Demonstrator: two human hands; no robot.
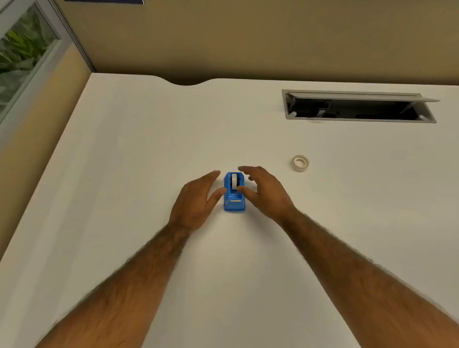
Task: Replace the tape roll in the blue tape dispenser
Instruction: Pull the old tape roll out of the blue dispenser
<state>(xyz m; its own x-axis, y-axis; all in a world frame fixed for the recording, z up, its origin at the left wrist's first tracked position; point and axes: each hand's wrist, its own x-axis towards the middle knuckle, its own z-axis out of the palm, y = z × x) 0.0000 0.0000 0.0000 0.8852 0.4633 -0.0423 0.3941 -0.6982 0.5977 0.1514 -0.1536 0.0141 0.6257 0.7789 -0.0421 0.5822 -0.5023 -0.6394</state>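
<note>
The blue tape dispenser (234, 193) stands on the surface squarely between both spread, empty hands, left hand (197, 200) and right hand (265, 191) equally close, its length pointing away from them, spare roll (300, 163) beyond the right.

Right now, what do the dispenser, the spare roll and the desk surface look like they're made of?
Blue tape dispenser: probably moulded plastic, a uniform bright blue with a slight sheen.
Spare tape roll: pale, off-white tape wound in a ring; too small to tell matte paper from clear film.
Desk: smooth, matte off-white top with no grain, likely laminate.
</note>
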